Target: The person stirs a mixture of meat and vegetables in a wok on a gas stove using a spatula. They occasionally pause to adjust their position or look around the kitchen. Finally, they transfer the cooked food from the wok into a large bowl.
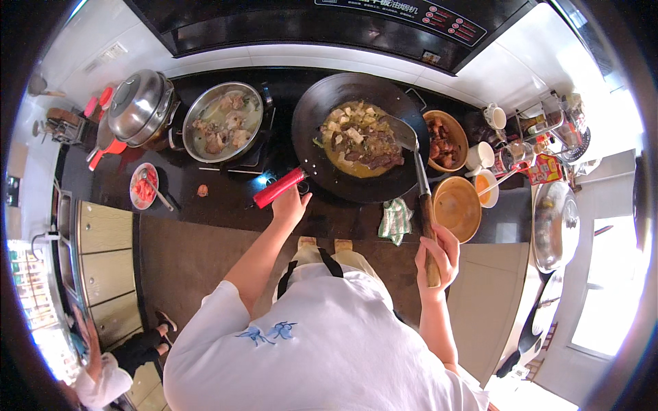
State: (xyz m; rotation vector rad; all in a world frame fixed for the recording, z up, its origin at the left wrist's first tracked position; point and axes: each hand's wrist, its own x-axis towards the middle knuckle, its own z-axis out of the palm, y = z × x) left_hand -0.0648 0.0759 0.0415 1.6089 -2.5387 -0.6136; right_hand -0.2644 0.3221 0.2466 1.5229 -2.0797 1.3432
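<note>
My right hand [441, 257] is closed around the wooden handle of a long metal spatula [421, 171], whose blade sits at the right side of the food in a dark wok [322, 96]. In the wok, tofu-like cubes and dark meat pieces [363, 137] lie in yellowish liquid. My left hand [289, 205] is at the front of the cooktop, just below the wok's red handle [279, 187]. That handle covers its fingers, and only the thumb shows, pointing right. Whether it grips anything I cannot tell.
Left of the wok is a steel pot [223, 89] of meat in broth; beyond it stands a lidded pot [137, 103]. A bowl of red food [144, 186] sits near the counter's left front. Brown bowls [456, 209] line the right, beside a folded cloth [395, 220]. Another person [103, 377] is lower left.
</note>
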